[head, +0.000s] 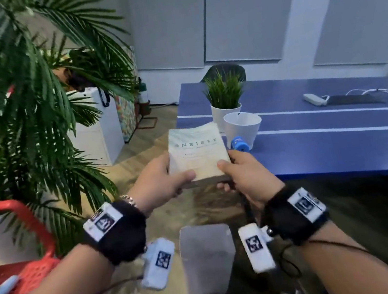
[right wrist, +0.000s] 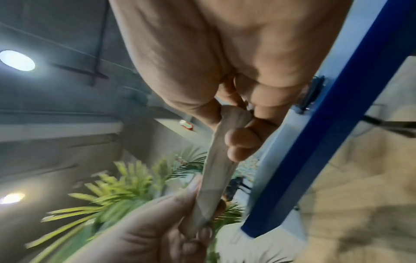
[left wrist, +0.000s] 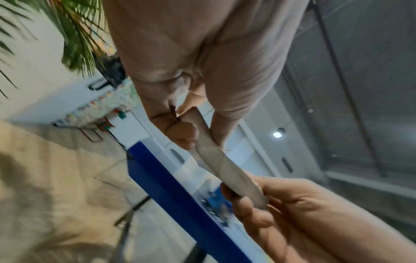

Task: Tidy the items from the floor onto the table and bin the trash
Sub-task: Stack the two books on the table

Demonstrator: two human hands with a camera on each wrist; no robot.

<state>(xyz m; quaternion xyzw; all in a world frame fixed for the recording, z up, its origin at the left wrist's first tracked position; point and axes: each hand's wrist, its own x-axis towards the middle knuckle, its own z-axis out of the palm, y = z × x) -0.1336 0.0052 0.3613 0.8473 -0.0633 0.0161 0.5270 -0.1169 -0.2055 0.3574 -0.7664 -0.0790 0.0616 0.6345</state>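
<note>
- The left hand point(head: 167, 179) and right hand point(head: 241, 177) each pinch a near corner of the book point(head: 197, 151), held in the air just short of the table point(head: 329, 149).
- The book is lifted but not yet set down.
- A white cup point(head: 243, 125) and blue item point(head: 238, 144) stand on the table; more things seem left on the floor below.

Book point(head: 197, 152) cover small print blurred, unreadable; its near edge hidden under both thumbs; blue object point(head: 239, 144) partly behind right hand point(head: 244, 177); red basket point(head: 25, 252) cut off at frame's left edge.

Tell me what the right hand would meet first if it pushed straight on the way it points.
Probably the blue tape dispenser on the blue table, just beyond the right hand gripping the book; depth is uncertain.
</note>
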